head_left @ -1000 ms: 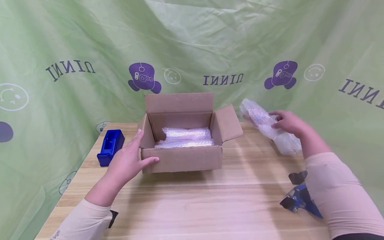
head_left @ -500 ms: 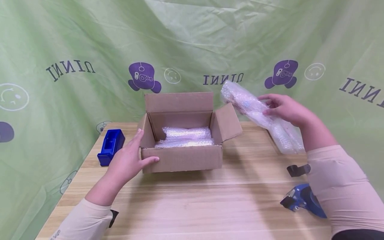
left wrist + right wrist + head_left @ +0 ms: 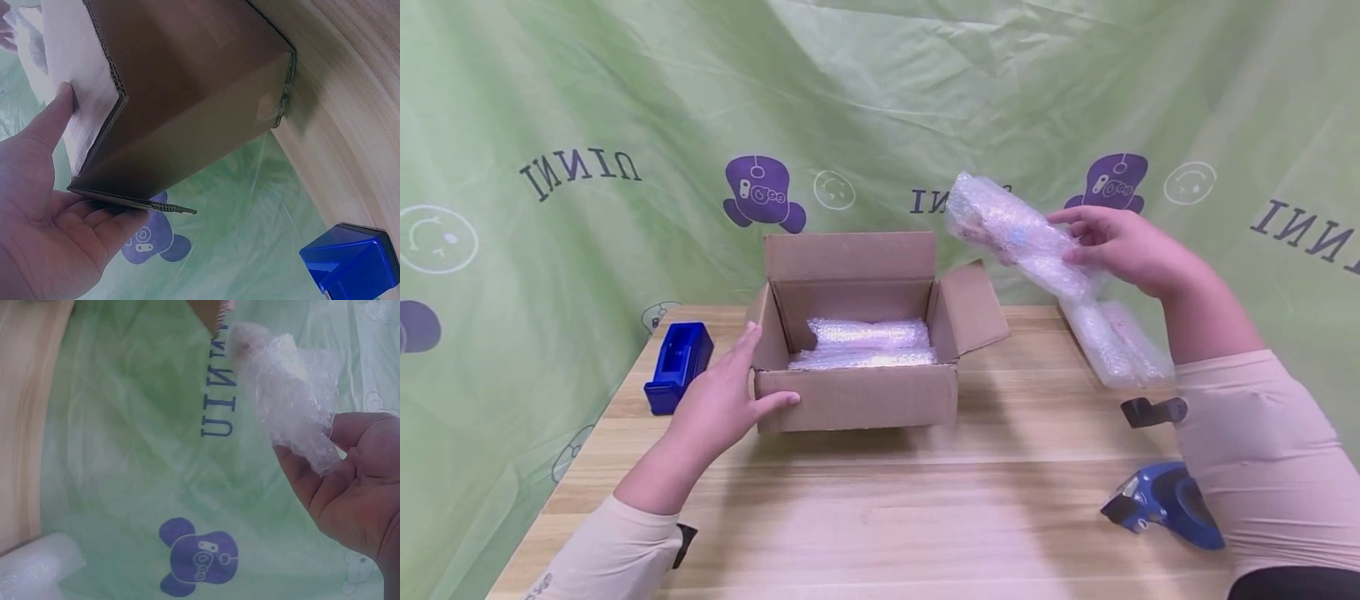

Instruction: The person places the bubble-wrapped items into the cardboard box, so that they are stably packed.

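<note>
An open cardboard box (image 3: 856,400) stands mid-table with bubble-wrapped packages (image 3: 868,335) inside. My left hand (image 3: 718,404) grips its front left corner; in the left wrist view the thumb lies on one flap (image 3: 94,119) and the fingers go behind another. To the right of the box, above the table, my right hand (image 3: 1120,246) pinches a long bubble-wrapped package (image 3: 1007,225) by its near end. It tilts with its far end up, and the wrap hides most of its contents. In the right wrist view the thumb and fingers close on the wrap (image 3: 290,394).
More bubble-wrapped packages (image 3: 1112,346) lie on the table's right side, beneath my right hand. A blue tape dispenser (image 3: 679,367) stands left of the box. Near my right forearm lie a blue tape gun (image 3: 1165,504) and a black strap (image 3: 1150,412). A green printed curtain (image 3: 865,100) hangs behind.
My right hand has lifted the bubble-wrapped package up off the others, its far end rising and moving left toward the box. The left hand and the box have stayed put.
</note>
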`<state>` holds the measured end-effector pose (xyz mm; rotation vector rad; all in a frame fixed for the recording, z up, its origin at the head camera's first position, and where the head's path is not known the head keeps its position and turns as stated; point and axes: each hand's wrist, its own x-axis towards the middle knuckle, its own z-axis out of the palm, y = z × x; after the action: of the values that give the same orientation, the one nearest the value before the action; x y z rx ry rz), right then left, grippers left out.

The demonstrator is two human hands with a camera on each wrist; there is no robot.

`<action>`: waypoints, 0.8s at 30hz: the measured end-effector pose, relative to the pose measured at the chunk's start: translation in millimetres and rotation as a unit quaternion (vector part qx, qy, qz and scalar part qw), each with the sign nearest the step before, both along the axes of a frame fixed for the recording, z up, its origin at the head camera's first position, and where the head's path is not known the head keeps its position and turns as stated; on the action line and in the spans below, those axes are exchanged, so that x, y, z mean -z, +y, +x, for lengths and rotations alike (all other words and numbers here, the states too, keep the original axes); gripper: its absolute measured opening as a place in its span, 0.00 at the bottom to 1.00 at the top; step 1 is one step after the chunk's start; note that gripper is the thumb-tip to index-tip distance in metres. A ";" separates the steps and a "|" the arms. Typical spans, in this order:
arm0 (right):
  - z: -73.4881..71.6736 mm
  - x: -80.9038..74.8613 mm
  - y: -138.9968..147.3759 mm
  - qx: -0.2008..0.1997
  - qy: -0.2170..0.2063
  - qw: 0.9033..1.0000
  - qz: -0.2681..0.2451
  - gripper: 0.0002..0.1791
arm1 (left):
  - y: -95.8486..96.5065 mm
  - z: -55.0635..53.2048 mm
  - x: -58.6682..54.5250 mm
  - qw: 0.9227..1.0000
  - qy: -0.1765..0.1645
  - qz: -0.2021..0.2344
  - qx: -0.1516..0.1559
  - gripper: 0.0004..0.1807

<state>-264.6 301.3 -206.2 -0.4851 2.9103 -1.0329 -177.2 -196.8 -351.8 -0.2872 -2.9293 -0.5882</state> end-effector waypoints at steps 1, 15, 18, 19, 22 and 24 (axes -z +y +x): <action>0.4 -1.0 -2.0 -0.006 -0.001 1.000 -0.006 0.30 | -0.1 0.1 -0.1 1.000 -0.001 0.000 -0.001 0.63; -6.9 2.3 -80.7 -0.152 -0.017 0.988 0.028 0.29 | 1.0 -0.2 -0.6 1.000 0.002 -0.005 -0.004 0.63; -8.6 8.7 -103.4 -0.182 -0.022 0.982 0.048 0.28 | 0.8 0.0 -0.7 1.000 0.002 -0.005 -0.005 0.63; -9.0 11.4 -110.6 -0.191 -0.023 0.980 0.055 0.28 | 0.7 0.0 -0.7 1.000 0.003 -0.005 -0.005 0.63; -10.3 20.7 -129.1 -0.211 -0.032 0.974 0.075 0.27 | 1.0 0.1 -0.7 1.000 0.002 -0.006 -0.003 0.63; -11.4 27.4 -138.6 -0.224 -0.044 0.970 0.084 0.26 | 1.1 0.1 -0.9 1.000 0.001 -0.006 -0.003 0.63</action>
<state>-276.1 162.7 -233.6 -0.9965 2.5947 -0.7156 -177.2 -195.7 -350.9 -0.2799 -2.9320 -0.5704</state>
